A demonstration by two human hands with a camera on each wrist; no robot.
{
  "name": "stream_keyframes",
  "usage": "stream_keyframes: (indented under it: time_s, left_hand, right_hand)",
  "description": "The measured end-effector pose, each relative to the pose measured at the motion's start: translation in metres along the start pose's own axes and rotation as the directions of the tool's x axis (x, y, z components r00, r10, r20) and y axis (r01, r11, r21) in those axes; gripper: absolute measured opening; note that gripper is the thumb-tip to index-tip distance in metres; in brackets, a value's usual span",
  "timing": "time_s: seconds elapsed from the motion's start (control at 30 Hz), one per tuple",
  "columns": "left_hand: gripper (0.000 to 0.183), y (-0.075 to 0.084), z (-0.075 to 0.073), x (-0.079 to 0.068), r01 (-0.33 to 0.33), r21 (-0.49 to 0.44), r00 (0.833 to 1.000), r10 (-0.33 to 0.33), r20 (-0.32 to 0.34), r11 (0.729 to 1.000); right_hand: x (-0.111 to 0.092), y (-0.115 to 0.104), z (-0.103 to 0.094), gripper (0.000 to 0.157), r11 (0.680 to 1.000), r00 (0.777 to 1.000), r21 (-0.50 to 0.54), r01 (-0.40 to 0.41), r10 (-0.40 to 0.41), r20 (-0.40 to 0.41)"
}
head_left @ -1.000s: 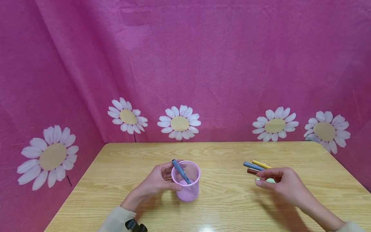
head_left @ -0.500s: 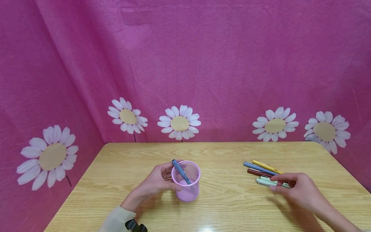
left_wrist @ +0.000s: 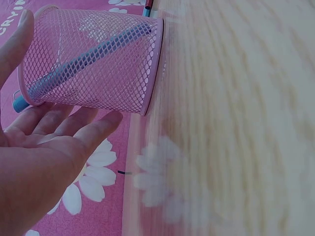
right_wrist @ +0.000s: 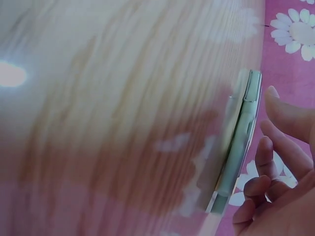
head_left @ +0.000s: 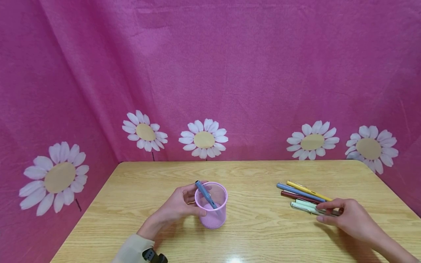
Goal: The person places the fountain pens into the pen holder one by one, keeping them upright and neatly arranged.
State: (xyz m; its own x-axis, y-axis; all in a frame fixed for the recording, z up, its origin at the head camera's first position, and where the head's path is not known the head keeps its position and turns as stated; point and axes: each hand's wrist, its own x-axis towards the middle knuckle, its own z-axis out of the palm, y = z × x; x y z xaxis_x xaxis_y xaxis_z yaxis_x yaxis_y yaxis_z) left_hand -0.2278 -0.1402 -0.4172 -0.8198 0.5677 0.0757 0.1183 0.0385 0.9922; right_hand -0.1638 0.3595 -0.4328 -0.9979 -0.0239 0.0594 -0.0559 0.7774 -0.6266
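Note:
My left hand (head_left: 181,202) holds a pink mesh pen cup (head_left: 213,220), thumb in front and fingers behind. The cup stands upright on the table. One blue-grey pen (head_left: 205,194) leans in it, its end above the rim; the left wrist view shows this pen (left_wrist: 88,59) slanting behind the mesh. At the right, my right hand (head_left: 350,219) is over the near ends of several pens: a yellow pen (head_left: 304,189), a blue pen (head_left: 297,190), a dark red pen (head_left: 296,195) and light green ones. In the right wrist view, thumb and fingers are apart beside a light green pen (right_wrist: 239,142).
The wooden table (head_left: 250,233) reaches back to a pink cloth (head_left: 230,80) printed with white daisies, which also rises along the left and right sides. A stretch of bare wood lies between cup and pens.
My right hand has moved right and slightly nearer along the pens, uncovering more of their length. The pens stay nearly in place. My left hand and the cup have not moved.

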Motion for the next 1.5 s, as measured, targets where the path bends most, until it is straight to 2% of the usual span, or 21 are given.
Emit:
stream_keyframes:
  time_s: [0.47, 0.83, 1.07, 1.27, 1.5]
  left_hand:
    - [0.08, 0.0, 0.0, 0.0, 0.006, -0.014, 1.0, -0.006, 0.001, 1.0]
    - [0.079, -0.002, 0.0, 0.0, -0.011, -0.001, 1.0, 0.011, 0.005, 1.0]
    - [0.078, -0.002, 0.001, 0.0, 0.0, -0.023, 1.0, 0.001, 0.013, 1.0]
    - [0.077, -0.001, 0.001, 0.0, 0.008, -0.018, 1.0, -0.008, 0.01, 1.0]
    - [0.074, -0.001, 0.001, 0.001, -0.002, -0.014, 1.0, 0.002, 0.013, 1.0]
  right_hand:
    - [0.005, 0.004, -0.001, 0.028, 1.0, 1.0, -0.002, 0.007, -0.007, 0.026]
    - [0.008, 0.001, 0.002, 0.019, 0.999, 0.999, -0.02, -0.038, 0.038, 0.029]
    - [0.006, -0.002, 0.009, 0.011, 1.0, 1.0, -0.007, 0.009, -0.009, 0.026]
    - [0.004, -0.006, 0.01, 0.015, 0.999, 0.997, 0.046, -0.009, 0.005, 0.076]
    - [0.005, -0.008, 0.01, 0.022, 1.0, 0.998, -0.028, 0.002, 0.0, 0.069]
